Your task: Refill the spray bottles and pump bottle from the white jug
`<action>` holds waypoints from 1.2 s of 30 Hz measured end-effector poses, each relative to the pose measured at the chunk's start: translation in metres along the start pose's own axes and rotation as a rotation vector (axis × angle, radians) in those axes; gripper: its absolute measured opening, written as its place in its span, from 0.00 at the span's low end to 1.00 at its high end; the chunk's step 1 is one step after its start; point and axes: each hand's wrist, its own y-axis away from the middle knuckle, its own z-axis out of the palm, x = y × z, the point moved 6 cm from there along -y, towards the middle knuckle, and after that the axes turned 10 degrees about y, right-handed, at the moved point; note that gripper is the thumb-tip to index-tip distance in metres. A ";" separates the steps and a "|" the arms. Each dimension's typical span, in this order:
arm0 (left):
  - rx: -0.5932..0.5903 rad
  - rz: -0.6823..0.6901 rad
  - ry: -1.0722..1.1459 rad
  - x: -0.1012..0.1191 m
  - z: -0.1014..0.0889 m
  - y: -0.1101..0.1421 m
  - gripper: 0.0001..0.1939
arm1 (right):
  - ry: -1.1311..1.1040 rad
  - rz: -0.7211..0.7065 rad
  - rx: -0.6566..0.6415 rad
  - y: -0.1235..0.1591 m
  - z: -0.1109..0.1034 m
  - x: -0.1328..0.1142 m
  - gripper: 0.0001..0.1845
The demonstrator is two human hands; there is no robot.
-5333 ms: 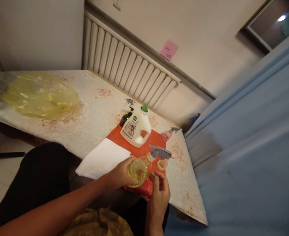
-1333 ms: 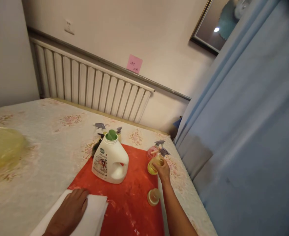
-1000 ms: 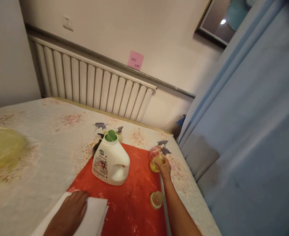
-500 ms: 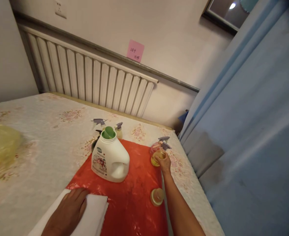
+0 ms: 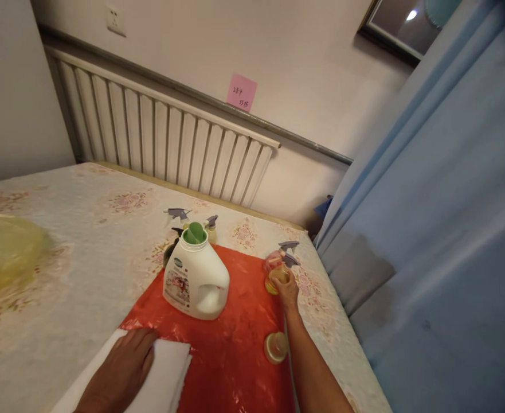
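Observation:
On the red plastic sheet (image 5: pixel 237 310), my right hand (image 5: pixel 289 291) has its fingers closed around a small yellow spray bottle (image 5: pixel 271 285) with a grey trigger head. A pink spray bottle (image 5: pixel 271 261) stands just behind that one. My left hand (image 5: pixel 125 360) lies flat with fingers stretched over a folded white cloth (image 5: pixel 166 367) at the sheet's near left. Between the hands, farther back, stands a white detergent jug (image 5: pixel 198 289) with a green spout and a side handle. Nearer my right forearm is a small round container (image 5: pixel 275 347), its contents unclear.
Behind the jug are a clear spray bottle (image 5: pixel 211 234), a dark bottle (image 5: pixel 169 250) mostly hidden, and a grey trigger head (image 5: pixel 177 213). A yellow plastic bag (image 5: pixel 9 252) lies left on the floral tablecloth (image 5: pixel 89 229). A blue curtain (image 5: pixel 419 229) hangs at right; a radiator (image 5: pixel 161 132) runs behind.
The view has shifted slightly, so everything sits a little farther right. My right hand remains on the yellow spray bottle and my left hand on the cloth.

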 end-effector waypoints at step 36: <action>-0.046 -0.014 -0.058 0.029 -0.016 0.005 0.10 | 0.104 -0.982 -0.444 0.403 0.047 -0.123 0.35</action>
